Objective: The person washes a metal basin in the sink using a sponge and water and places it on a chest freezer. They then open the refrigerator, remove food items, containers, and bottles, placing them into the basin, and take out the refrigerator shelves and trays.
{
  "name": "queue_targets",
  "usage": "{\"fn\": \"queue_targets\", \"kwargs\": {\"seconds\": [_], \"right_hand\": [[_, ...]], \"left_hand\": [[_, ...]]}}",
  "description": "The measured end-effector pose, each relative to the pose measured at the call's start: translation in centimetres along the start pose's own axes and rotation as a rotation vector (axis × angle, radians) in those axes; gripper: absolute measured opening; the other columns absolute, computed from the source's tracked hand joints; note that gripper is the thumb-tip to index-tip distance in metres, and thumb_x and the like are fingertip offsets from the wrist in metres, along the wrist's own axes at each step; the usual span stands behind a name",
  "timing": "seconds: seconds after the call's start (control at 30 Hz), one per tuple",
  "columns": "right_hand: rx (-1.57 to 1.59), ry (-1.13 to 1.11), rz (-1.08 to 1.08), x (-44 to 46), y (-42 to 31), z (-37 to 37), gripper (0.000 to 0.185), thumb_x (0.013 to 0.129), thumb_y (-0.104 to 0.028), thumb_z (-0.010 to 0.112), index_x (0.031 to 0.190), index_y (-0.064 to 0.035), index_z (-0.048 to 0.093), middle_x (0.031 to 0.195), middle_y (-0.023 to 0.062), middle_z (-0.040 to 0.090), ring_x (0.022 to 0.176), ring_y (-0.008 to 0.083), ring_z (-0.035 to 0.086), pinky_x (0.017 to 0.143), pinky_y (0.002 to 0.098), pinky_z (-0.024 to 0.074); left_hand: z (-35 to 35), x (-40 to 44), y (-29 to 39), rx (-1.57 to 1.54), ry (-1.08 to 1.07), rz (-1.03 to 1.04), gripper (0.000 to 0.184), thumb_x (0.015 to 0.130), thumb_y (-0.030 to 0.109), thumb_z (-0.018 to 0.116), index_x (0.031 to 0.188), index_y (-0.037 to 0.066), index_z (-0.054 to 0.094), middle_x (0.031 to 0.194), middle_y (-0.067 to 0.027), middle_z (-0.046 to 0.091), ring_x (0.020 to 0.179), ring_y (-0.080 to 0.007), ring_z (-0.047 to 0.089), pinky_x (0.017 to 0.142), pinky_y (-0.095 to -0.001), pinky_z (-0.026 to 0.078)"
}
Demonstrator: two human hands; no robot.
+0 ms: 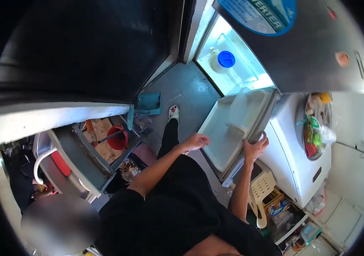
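The refrigerator door (220,147) stands open in front of me, its pale inner panel facing up toward my view. My right hand (256,148) grips the door's edge, with the thumb on the inner side and the fingers over the outside. My left hand (195,141) hovers by the opposite edge of the door, fingers loosely bent and apart, with nothing visible in it. A clear plastic shelf bin (238,112) sits on the door's inside. In the lit compartment stands a container with a blue lid (226,59).
A white appliance (282,149) stands to the right, bearing a tray of bagged produce (314,132). Below it is a beige plastic chair (262,187). To the left are a metal-framed chair (82,158), a red bucket (118,138) and a teal dustpan (149,103). Another person (24,179) is at lower left.
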State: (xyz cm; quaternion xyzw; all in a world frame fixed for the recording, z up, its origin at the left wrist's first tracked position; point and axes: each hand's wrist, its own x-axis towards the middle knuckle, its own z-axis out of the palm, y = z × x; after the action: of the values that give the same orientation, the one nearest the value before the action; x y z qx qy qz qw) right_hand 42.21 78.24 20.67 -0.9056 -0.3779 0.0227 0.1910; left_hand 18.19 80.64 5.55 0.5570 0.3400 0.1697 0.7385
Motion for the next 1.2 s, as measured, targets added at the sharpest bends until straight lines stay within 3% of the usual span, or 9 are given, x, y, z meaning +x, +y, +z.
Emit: {"fn": "queue_targets", "kwargs": {"seconds": [0.17,0.33,0.5,0.6,0.67,0.8,0.93,1.0,1.2], "right_hand": [[0.071,-0.067,0.076,3.7,0.6,3.6,0.088,0.059,-0.02,0.067,0.136,0.0018,0.031,0.129,0.0251,0.04,0.12,0.0424,0.04,0.102,0.0453,0.0331],[-0.079,-0.116,0.268,3.4,0.4,3.3,0.094,0.06,-0.024,0.065,0.14,0.0041,0.025,0.134,0.0283,0.038,0.122,0.0401,0.04,0.104,0.0432,0.0306],[-0.16,-0.141,0.343,2.7,2.1,2.8,0.099,0.06,-0.025,0.064,0.142,0.0068,0.018,0.143,0.0285,0.027,0.132,0.0387,0.027,0.108,0.0438,0.0237],[-0.11,-0.1,0.405,2.7,0.4,2.9,0.101,0.058,-0.02,0.063,0.144,0.004,0.015,0.143,0.0272,0.026,0.132,0.037,0.027,0.109,0.043,0.022],[-0.213,-0.024,0.336,1.7,0.7,2.6,0.095,0.063,-0.027,0.068,0.14,0.0055,0.023,0.134,0.0293,0.037,0.124,0.0399,0.038,0.106,0.0453,0.0266],[-0.275,-0.067,0.507,1.8,-0.2,2.1,0.102,0.062,-0.023,0.066,0.145,0.0037,0.013,0.145,0.0282,0.021,0.135,0.0371,0.023,0.111,0.0428,0.0167],[-0.322,-0.082,0.478,2.6,0.0,2.3,0.102,0.063,-0.024,0.067,0.144,0.0037,0.012,0.144,0.0291,0.023,0.133,0.0379,0.025,0.11,0.0429,0.0198],[-0.344,-0.095,0.486,2.6,-0.3,2.0,0.102,0.064,-0.025,0.068,0.144,0.0037,0.012,0.143,0.0295,0.023,0.133,0.0384,0.026,0.109,0.0429,0.0214],[-0.315,-0.119,0.485,2.5,-0.1,1.9,0.102,0.066,-0.027,0.071,0.143,0.0036,0.012,0.141,0.0307,0.026,0.131,0.0396,0.03,0.107,0.043,0.026]], "left_hand": [[-10.2,8.5,-5.0,-0.057,0.296,-0.196,0.022,0.083,0.022,0.062,0.091,0.002,0.067,0.079,-0.007,0.069,0.076,-0.0125,0.065,0.07,-0.0278,0.051],[-18.4,21.6,-15.3,0.117,0.448,-0.239,0.025,0.079,0.028,0.063,0.085,0.005,0.068,0.082,-0.0128,0.069,0.081,-0.0284,0.067,0.074,-0.0377,0.052],[-23.0,36.5,-14.5,0.239,0.502,-0.272,0.026,0.08,0.028,0.061,0.09,0.005,0.066,0.09,-0.0154,0.068,0.088,-0.0332,0.065,0.079,-0.041,0.051],[-24.1,46.1,-15.3,0.252,0.504,-0.297,0.044,0.078,0.037,0.065,0.105,0.002,0.061,0.108,-0.0212,0.062,0.102,-0.0372,0.058,0.087,-0.0433,0.047],[-24.2,51.6,-14.4,0.35,0.447,-0.38,0.061,0.076,0.04,0.067,0.119,-0.001,0.051,0.118,-0.0262,0.055,0.111,-0.0387,0.053,0.093,-0.0443,0.045],[-21.9,61.6,-16.6,0.103,0.617,-0.477,0.095,0.071,0.042,0.073,0.134,-0.009,0.025,0.13,-0.0303,0.041,0.113,-0.0405,0.052,0.094,-0.0457,0.045],[-20.3,65.6,-16.9,-0.147,0.866,-0.595,0.107,0.065,0.033,0.079,0.14,-0.006,0.013,0.126,-0.0297,0.043,0.108,-0.0414,0.053,0.093,-0.0462,0.046],[-20.0,66.4,-18.0,-0.208,0.995,-0.562,0.103,0.062,0.029,0.081,0.138,-0.005,0.019,0.123,-0.0288,0.047,0.108,-0.041,0.054,0.093,-0.0451,0.046],[-21.8,61.6,-21.5,-0.292,0.856,-0.452,0.078,0.061,0.024,0.081,0.123,0.006,0.038,0.112,-0.0238,0.059,0.104,-0.0388,0.059,0.091,-0.0438,0.048]]}}
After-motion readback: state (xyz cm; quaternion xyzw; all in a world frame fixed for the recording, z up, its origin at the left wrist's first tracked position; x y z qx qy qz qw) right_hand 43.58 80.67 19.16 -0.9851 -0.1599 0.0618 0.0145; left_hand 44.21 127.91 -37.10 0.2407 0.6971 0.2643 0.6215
